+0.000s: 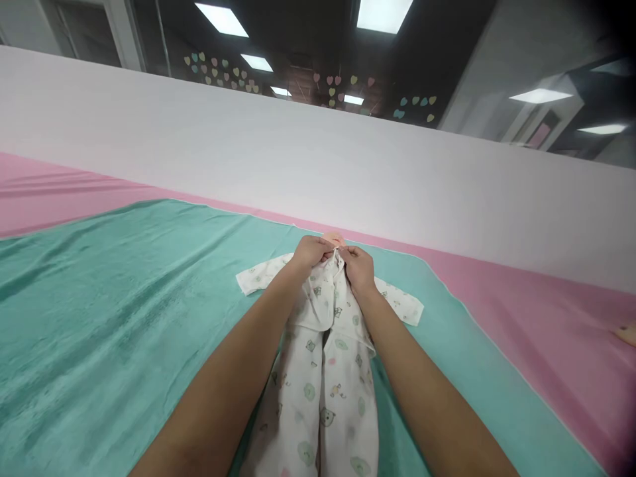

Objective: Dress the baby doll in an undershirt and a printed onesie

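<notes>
A doll lies on its back on a teal blanket, dressed in a white printed baby suit with sleeves spread to both sides. Only the top of the doll's head shows past my hands. My left hand and my right hand meet at the suit's neckline. Both pinch the thin white tie or collar edge there, fingers closed. My forearms run up from the bottom edge and cover part of the suit's chest.
The teal blanket lies over a pink sheet that shows at the left and right. A white wall or board rises behind. At the far right edge a small skin-toned object rests on the pink sheet.
</notes>
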Demonstrator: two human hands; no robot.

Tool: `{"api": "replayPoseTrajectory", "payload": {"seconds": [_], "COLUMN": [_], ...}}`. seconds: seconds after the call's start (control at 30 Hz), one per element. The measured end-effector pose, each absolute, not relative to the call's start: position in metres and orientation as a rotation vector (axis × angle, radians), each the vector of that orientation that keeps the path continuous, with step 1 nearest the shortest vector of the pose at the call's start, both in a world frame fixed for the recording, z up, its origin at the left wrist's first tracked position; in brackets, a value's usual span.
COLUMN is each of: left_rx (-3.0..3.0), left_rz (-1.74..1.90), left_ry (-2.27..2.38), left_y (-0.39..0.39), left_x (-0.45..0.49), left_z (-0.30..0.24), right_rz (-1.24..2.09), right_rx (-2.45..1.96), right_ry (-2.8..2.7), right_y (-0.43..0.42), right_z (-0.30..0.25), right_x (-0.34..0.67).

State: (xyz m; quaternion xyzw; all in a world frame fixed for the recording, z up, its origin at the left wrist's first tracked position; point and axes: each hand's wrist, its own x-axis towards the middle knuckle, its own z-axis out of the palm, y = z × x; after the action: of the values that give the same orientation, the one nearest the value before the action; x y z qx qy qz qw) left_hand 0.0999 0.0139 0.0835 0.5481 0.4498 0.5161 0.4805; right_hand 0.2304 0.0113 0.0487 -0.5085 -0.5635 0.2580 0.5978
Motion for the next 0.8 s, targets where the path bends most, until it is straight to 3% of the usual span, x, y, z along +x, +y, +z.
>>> {"api": "replayPoseTrajectory", "payload": {"seconds": [0.23,0.8], "left_rx": [1.174,1.187], "left_rz": [1.223,1.213], "left_ry": [0.913,0.946], "left_y": [0.013,0.023], "left_x": [0.096,0.097], "left_z": [0.083,0.072], "right_rz": [0.647,0.650], "right_rx": [-1.106,-1.073], "right_ry": [-1.291,-1.321], "right_y": [0.011,0.006], "right_z": [0.047,0.046], "right_x": [0.231,0.234]}}
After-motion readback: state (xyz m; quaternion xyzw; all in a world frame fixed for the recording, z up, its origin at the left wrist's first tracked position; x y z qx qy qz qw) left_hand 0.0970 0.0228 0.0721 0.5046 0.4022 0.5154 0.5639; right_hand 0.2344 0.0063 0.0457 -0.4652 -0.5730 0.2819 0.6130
